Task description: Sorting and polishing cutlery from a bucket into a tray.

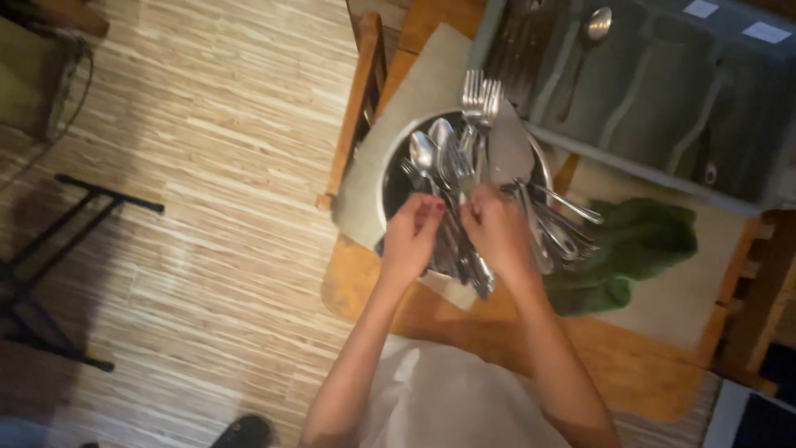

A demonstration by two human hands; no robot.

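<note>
A round metal bowl sits on a wooden table, filled with a pile of silver cutlery: spoons, forks and a flat server. My left hand grips the handles of several pieces at the bowl's near rim. Just to its right, my right hand is closed on more handles in the same bundle. Two forks stick up at the far side of the bowl. The lower ends of the handles are hidden behind my hands.
A grey divided cutlery tray with a spoon in it lies at the far right. A green cloth is bunched beside the bowl. A wooden chair stands left of the table, with a black stand on the plank floor.
</note>
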